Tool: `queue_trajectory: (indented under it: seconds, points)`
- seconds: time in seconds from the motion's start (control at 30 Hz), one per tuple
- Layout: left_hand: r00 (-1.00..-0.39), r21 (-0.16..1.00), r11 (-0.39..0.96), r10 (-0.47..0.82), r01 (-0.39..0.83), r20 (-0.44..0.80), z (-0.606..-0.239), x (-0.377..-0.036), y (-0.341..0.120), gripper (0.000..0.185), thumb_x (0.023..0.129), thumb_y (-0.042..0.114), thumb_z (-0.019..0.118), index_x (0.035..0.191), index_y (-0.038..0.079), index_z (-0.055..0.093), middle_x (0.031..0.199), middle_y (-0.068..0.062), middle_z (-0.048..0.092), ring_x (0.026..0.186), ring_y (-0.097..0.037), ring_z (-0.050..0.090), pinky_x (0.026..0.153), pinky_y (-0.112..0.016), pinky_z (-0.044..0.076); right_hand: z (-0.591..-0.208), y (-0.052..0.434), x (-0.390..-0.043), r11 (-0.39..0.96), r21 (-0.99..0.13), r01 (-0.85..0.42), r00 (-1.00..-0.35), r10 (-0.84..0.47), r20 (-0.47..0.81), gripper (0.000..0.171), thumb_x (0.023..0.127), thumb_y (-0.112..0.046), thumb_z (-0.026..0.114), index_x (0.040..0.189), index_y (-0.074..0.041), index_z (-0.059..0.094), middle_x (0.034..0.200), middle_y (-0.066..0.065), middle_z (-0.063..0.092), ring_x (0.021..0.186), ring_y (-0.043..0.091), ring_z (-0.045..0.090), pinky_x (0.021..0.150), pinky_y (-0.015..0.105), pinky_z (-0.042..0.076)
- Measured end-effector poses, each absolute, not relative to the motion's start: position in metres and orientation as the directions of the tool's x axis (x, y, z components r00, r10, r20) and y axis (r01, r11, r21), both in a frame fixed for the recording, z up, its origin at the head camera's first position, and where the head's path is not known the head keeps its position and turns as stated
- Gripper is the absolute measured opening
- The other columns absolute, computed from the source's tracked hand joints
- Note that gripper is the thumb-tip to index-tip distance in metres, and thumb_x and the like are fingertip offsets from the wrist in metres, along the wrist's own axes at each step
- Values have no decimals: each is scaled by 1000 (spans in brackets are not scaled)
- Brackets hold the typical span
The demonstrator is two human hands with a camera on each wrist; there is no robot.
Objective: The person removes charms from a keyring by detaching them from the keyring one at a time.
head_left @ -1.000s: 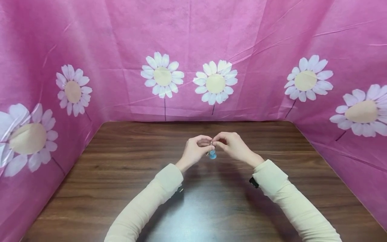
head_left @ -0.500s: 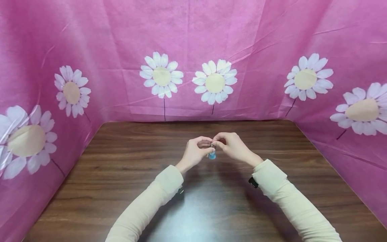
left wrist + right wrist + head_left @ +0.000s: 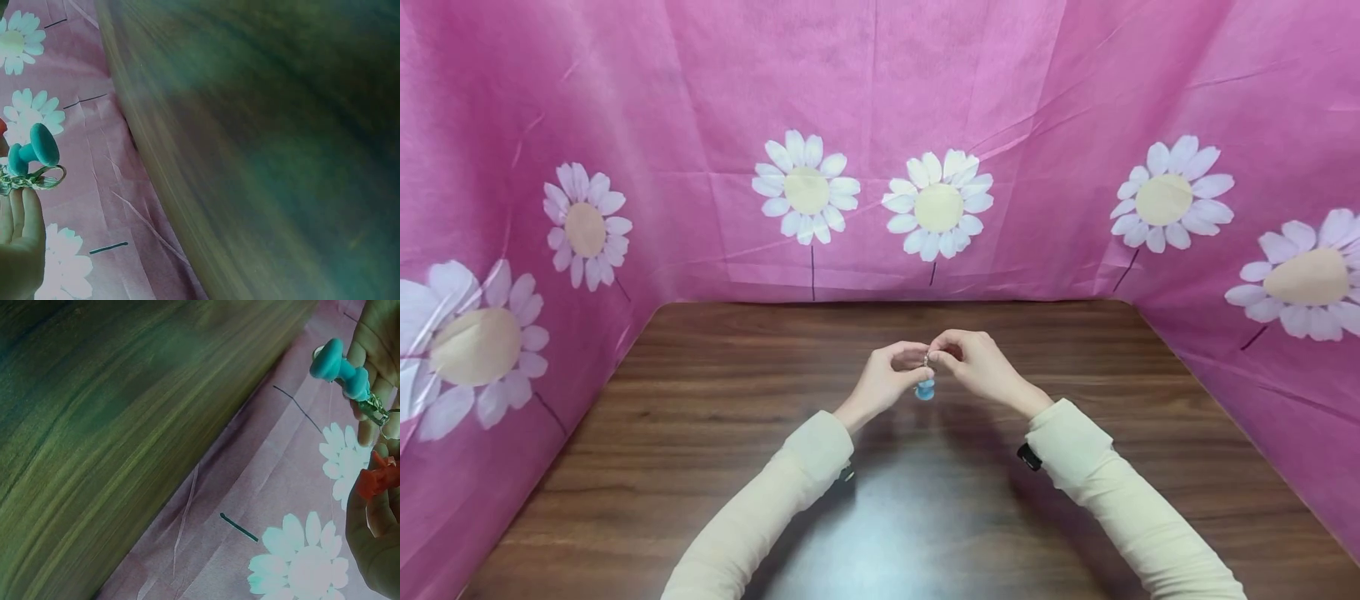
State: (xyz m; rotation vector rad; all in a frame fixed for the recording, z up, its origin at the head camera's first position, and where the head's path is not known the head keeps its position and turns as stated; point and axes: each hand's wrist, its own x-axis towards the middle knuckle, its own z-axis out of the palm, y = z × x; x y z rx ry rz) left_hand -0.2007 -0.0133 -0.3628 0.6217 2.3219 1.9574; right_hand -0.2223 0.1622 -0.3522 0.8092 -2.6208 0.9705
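Above the middle of the brown wooden table (image 3: 700,433), my two hands meet fingertip to fingertip. My left hand (image 3: 913,360) pinches a small metal key ring (image 3: 927,360), and a blue charm (image 3: 925,389) hangs from it. The left wrist view shows the charm (image 3: 34,150) and the ring (image 3: 37,180) just above my fingers (image 3: 19,237). My right hand (image 3: 942,354) pinches at the same ring from the right. In the right wrist view the charm (image 3: 340,367) hangs from the ring (image 3: 381,415), and my right fingers hold a small orange-red piece (image 3: 375,478) beside it.
Pink cloth with white daisies (image 3: 936,204) walls the table at the back and on both sides. Cream sleeves cover both forearms, and a black band (image 3: 1028,456) sits at the right wrist. Bare table top (image 3: 925,533) lies below the hands.
Both hands keep their hold in the same place. Only slight finger motion shows, and the blue charm hangs a touch lower.
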Motion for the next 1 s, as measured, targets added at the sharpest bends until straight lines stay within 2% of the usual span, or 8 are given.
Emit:
queue_trajectory:
  seconds: [0.23,0.37,0.47,0.73,1.0]
  points:
    - [-924,967,114,339,228,177,-365,-200,-14,30,86,11,63,112,-4,61,107,-21,65,97,-25,63,81,-28,52,-353,162,-220,625,-522,-580,-813,-412,411,5,85,-13,64,84,-9,66,75,-1,65,62,13,53,56,22,43]
    - [-924,970,86,333,227,187,-365,-200,-13,28,85,9,64,109,-5,61,105,-23,65,90,-20,65,81,-38,53,-354,163,-219,617,-521,-590,-807,-422,413,5,85,-12,64,84,-8,66,76,-1,66,62,13,53,56,21,43]
    - [-921,973,46,334,228,200,-365,-201,-13,28,83,6,64,108,-7,61,105,-25,64,89,-22,65,81,-45,52,-354,162,-218,615,-524,-589,-807,-426,408,7,85,-14,64,84,-8,66,78,0,67,64,12,54,57,21,44]
    - [-929,966,73,303,247,214,-366,-201,-12,27,80,3,68,105,-5,63,102,-22,66,93,-28,66,75,-24,53,-354,163,-217,608,-535,-586,-810,-434,394,6,85,-14,65,84,-8,66,78,-1,67,66,9,54,59,21,45]
    - [-932,960,91,281,264,230,-366,-202,-12,27,78,1,68,104,-4,63,101,-21,67,95,-32,65,76,-20,52,-354,162,-220,617,-541,-572,-820,-421,386,7,85,-15,65,84,-8,67,78,-1,67,67,14,56,60,22,46]
